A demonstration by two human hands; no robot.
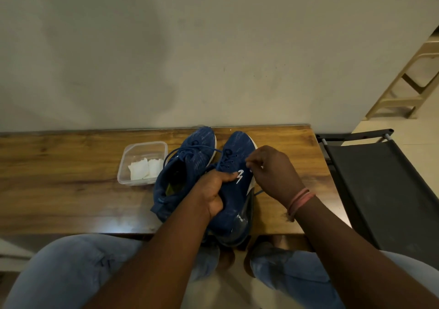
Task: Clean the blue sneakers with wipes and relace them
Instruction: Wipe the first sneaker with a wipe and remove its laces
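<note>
Two blue sneakers stand side by side on the wooden table (pixel 59 190), toes toward the wall. The left sneaker (pixel 187 163) is laced and lies free. My left hand (pixel 213 194) grips the right sneaker (pixel 237 149) around its collar and side. My right hand (pixel 273 173) is beside that shoe and pinches a blue lace (pixel 231 160) near the eyelets; another lace end (pixel 257 192) hangs below the wrist. The heel of the right sneaker juts past the table's near edge.
A clear plastic tub (pixel 142 163) with folded white wipes (pixel 145 169) stands left of the shoes. A dark folding chair (pixel 380 185) stands right of the table, with a beige plastic chair (pixel 408 83) beyond it. The wall rises just behind the table. My knees are below the near edge.
</note>
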